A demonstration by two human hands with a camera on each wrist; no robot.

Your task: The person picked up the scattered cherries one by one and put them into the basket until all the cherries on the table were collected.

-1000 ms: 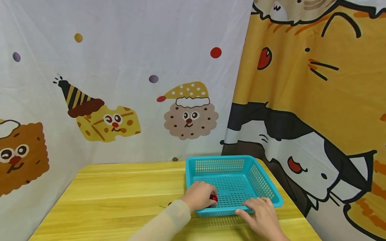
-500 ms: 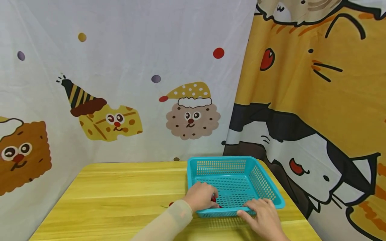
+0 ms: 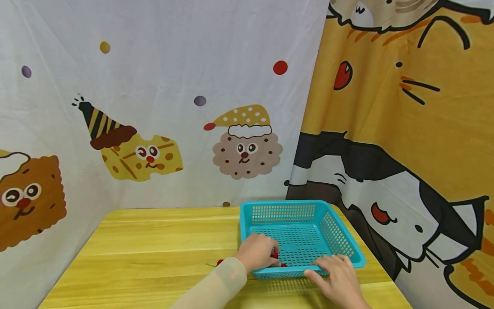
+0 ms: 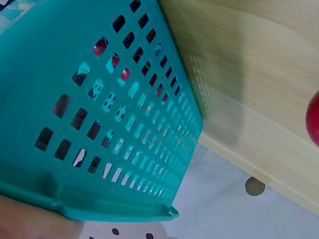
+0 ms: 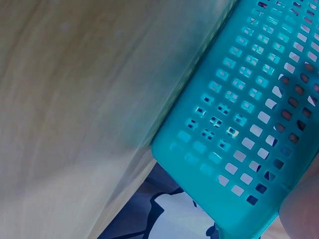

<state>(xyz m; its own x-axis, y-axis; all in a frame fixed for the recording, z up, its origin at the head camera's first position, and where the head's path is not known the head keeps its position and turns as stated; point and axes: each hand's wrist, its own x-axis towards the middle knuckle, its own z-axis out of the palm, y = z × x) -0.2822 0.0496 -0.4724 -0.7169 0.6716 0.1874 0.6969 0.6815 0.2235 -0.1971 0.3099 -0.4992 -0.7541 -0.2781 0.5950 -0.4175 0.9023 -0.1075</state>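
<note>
My left hand (image 3: 257, 252) reaches over the near left side of a turquoise plastic basket (image 3: 301, 271), fingers curled round a red cherry (image 3: 274, 254). Another bit of red fruit (image 3: 284, 265) shows just beneath the fingertips, behind the near rim. Beside my left wrist a cherry (image 3: 219, 262) with a thin stem lies on the table, partly covered by the sleeve. My right hand (image 3: 336, 275) grips the near rim, fingers over it and thumb outside. Through the basket's holes in the left wrist view, red fruit (image 4: 100, 47) is visible inside.
The yellow wood-grain table (image 3: 162, 244) extends left of the basket. Behind it hangs a white cloth (image 3: 154, 86) with cartoon prints, joined at right by a cat-print curtain (image 3: 386, 107). A red round thing (image 4: 313, 119) sits at the left wrist view's edge.
My left hand has shifted slightly within the basket, and a second bit of red now shows under its fingertips. The right hand stays on the rim. The head view has turned slightly.
</note>
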